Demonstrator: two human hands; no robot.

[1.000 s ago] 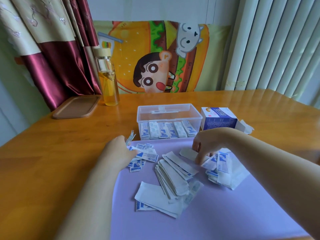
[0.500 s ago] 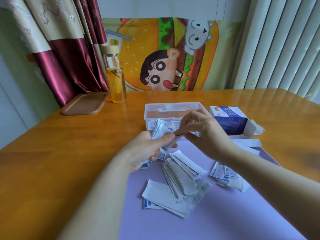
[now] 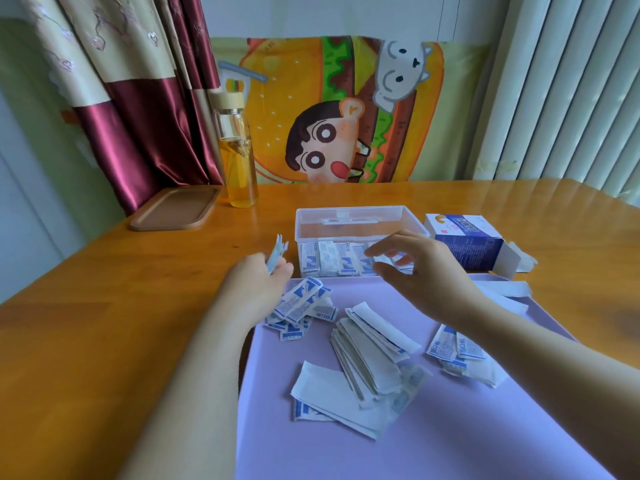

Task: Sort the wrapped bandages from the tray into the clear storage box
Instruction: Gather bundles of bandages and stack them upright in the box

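Loose wrapped bandages lie on the purple tray: a blue-and-white heap at its far left, a white stack in the middle and a small pile at the right. My left hand is at the tray's far left corner, shut on a small bundle of bandages that sticks up from it. My right hand hovers with spread fingers and nothing in it, just in front of the clear storage box, which holds a row of upright bandages.
A blue-and-white carton with an open flap lies to the right of the box. A glass bottle of amber liquid and a brown tray stand at the back left of the wooden table. Curtains and blinds hang behind.
My hands have parted. The left one dropped back to the tray corner with its bundle. The right one let go of the piece it passed over and now hovers empty before the box.
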